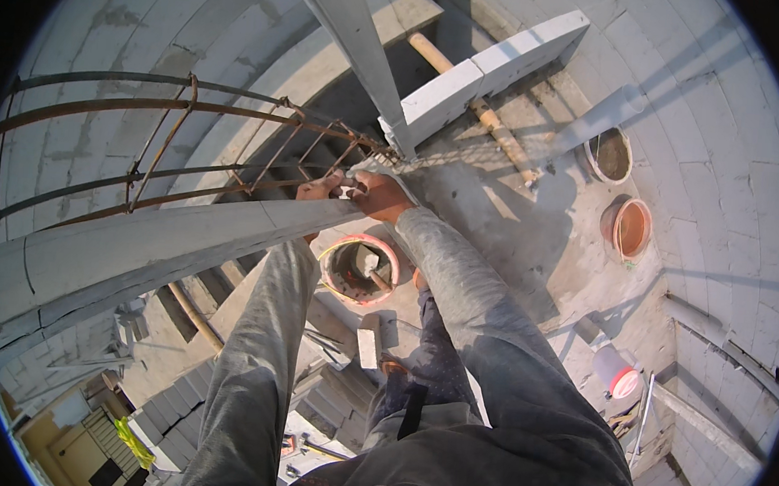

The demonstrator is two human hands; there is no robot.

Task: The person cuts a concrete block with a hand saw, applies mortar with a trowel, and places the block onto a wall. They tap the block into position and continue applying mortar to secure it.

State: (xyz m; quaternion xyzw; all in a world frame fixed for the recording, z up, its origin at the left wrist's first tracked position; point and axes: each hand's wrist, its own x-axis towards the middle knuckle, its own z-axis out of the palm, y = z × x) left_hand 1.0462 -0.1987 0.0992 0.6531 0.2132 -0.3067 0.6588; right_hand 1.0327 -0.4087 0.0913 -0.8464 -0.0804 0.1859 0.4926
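My left hand [321, 187] and my right hand [382, 196] meet at the end of a narrow light-grey block wall [164, 236]. The fingers of both are curled closed. A small whitish piece [348, 187] shows between them, too small to name, and the fingertips are partly hidden. Just beyond my hands, the rusty rebar cage [182, 111] runs off to the left above the wall and ends close to a grey upright post [349, 42]. Below my hands stands a round bucket [395, 260] with a pinkish rim, holding a trowel-like tool and a pale lump.
Two more buckets, one with grey contents [610, 156] and one orange [630, 228], stand at right. White blocks [493, 61] form a low wall over yellowish pipe [505, 143]. A white container [615, 372], a loose block [369, 343] and stacked grey blocks [179, 409] lie lower.
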